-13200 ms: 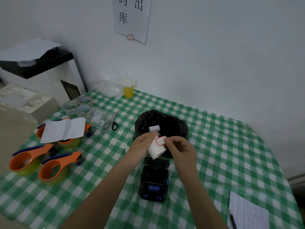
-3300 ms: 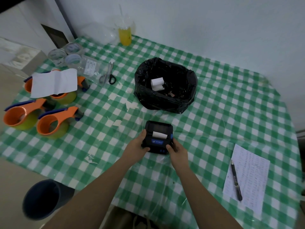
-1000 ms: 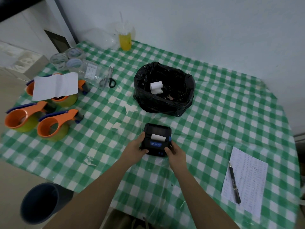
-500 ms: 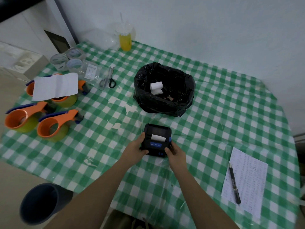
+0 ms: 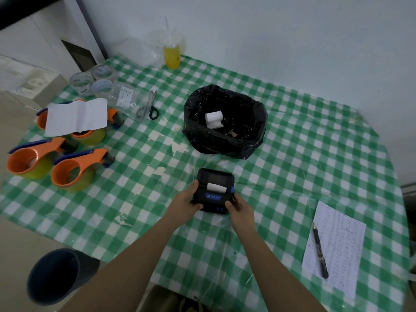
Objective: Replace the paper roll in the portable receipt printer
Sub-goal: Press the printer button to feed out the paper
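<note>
The small black receipt printer [image 5: 215,179] with a blue label rests on the green checked tablecloth [image 5: 292,154] in the middle of the view. Its lid is down and a short white strip of paper [image 5: 215,187] sticks out of the slot. My left hand [image 5: 186,202] grips the printer's left side. On the right side, my right hand [image 5: 239,209] holds it, thumb near the front corner. Behind the printer stands a bin lined with a black bag [image 5: 225,140], and a white paper roll [image 5: 213,119] lies inside.
Three orange tape dispensers [image 5: 72,167] and a white sheet [image 5: 76,115] lie at the left, with tape rolls [image 5: 92,82] and scissors [image 5: 148,106] behind. A yellow drink cup [image 5: 172,52] stands by the wall. At the right, a pen [image 5: 319,251] lies on a written sheet [image 5: 337,248]. A dark bin [image 5: 56,275] sits below the table's edge.
Earlier both hands held a fresh white roll above the open printer. Now the printer is shut with paper showing. Over the last second the hands and printer have not visibly moved.
</note>
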`<state>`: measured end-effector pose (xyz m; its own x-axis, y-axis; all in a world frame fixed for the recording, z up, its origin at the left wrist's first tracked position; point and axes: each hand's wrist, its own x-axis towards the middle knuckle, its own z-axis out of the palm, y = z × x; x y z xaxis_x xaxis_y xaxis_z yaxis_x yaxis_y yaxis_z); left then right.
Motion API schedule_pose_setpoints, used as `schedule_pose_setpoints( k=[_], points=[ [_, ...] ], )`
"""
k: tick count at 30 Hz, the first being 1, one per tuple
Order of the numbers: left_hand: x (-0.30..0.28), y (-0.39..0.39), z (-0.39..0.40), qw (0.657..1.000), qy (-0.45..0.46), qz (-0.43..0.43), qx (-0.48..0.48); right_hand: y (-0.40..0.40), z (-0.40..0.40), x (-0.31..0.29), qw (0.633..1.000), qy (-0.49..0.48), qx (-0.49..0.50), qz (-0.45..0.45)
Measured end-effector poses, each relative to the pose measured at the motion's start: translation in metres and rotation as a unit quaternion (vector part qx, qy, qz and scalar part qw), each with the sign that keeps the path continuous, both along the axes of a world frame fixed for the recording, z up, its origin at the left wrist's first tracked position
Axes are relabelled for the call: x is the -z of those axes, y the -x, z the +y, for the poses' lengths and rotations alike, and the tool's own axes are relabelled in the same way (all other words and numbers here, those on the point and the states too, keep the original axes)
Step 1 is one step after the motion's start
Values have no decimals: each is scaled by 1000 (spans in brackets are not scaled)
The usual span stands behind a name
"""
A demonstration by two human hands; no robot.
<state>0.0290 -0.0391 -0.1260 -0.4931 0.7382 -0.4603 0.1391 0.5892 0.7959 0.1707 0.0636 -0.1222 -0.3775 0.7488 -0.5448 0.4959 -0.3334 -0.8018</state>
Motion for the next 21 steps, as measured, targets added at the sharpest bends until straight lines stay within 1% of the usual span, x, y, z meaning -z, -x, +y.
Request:
schedule_pose_setpoints(
  k=[9,13,17,21],
  points=[
    [0,1,-1,1000,3,3,5,0,0,-1,1000,-4,-9,-6],
    [-1,2,0,1000,19,10,20,-1,1,-4,1000,-2,-10,-8],
    [0,5,0,1000,18,-6,21,-6,-4,-5,1000,-24,-9,-19],
    [-2,6,-2,1000,8,-29,8,-15,-12,-6,1000,-13,-11,-13]
  ],
)
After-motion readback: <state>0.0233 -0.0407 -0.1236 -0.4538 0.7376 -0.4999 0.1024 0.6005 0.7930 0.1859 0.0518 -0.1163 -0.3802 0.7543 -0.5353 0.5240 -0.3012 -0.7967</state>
